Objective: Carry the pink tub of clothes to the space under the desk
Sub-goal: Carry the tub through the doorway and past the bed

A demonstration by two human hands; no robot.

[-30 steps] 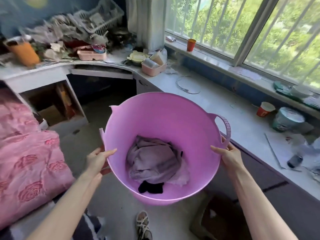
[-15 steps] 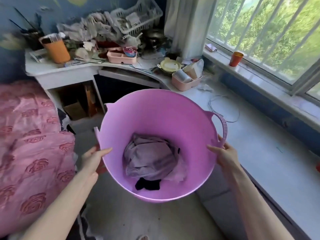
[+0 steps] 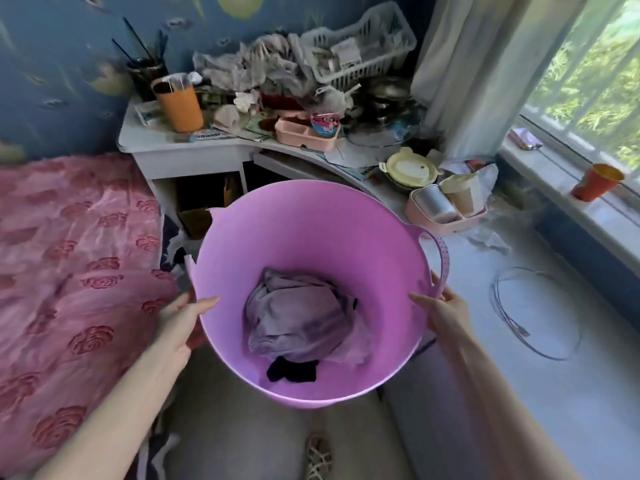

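Note:
I hold the pink tub (image 3: 304, 233) in the air in front of me, above the floor. Inside lie crumpled lilac clothes (image 3: 298, 317) and a small black garment (image 3: 291, 370). My left hand (image 3: 181, 322) grips the tub's left rim, thumb inside. On the right rim, just below the looped handle (image 3: 443, 261), my right hand (image 3: 443, 311) grips the same way. The white corner desk (image 3: 194, 150) stands beyond the tub, and the tub hides most of the dark space under it (image 3: 204, 195).
A bed with a pink rose-patterned cover (image 3: 69, 271) lies close on my left. The desktop is piled with an orange cup (image 3: 178, 102), a white basket (image 3: 360, 50), pink trays and papers. A long counter (image 3: 554, 393) with a wire loop runs along the window on the right. My sandalled foot (image 3: 318, 455) is below.
My view has swung left and drawn closer to the corner desk; the window and right counter slid out of view. Both hands keep the same grip on the tub.

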